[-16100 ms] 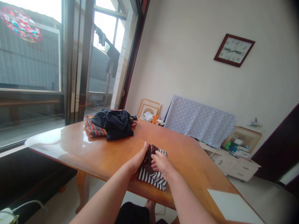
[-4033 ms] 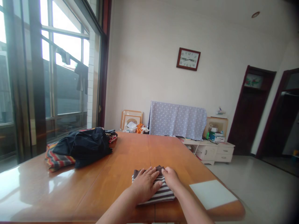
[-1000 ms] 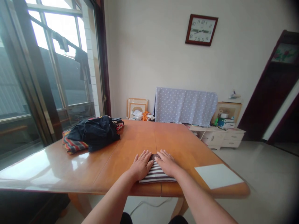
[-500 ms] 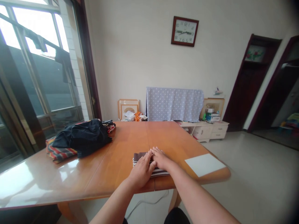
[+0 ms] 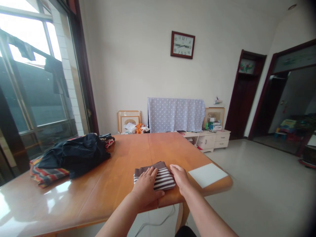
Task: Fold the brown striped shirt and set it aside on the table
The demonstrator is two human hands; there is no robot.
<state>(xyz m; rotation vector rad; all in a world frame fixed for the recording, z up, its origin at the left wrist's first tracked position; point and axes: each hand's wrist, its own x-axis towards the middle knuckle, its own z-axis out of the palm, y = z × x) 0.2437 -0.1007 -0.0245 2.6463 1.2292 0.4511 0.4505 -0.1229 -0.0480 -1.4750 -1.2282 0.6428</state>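
A folded brown-and-white striped cloth lies near the front edge of the wooden table. My left hand rests on the cloth's left part, fingers stretched out over it and thumb along its front edge. Beside the cloth's right edge is my right hand, held on its side with the fingers extended; whether it touches the cloth I cannot tell. Part of the cloth is hidden under my left hand.
A heap of dark clothes sits on the table's left, over a striped piece of fabric. On the right lies a white sheet. Behind the table stands a low white cabinet, near a polka-dot cover.
My hands have moved apart from the middle of the cloth, the right one to its right side. More of the stripes now show. The view has shifted slightly to the right.
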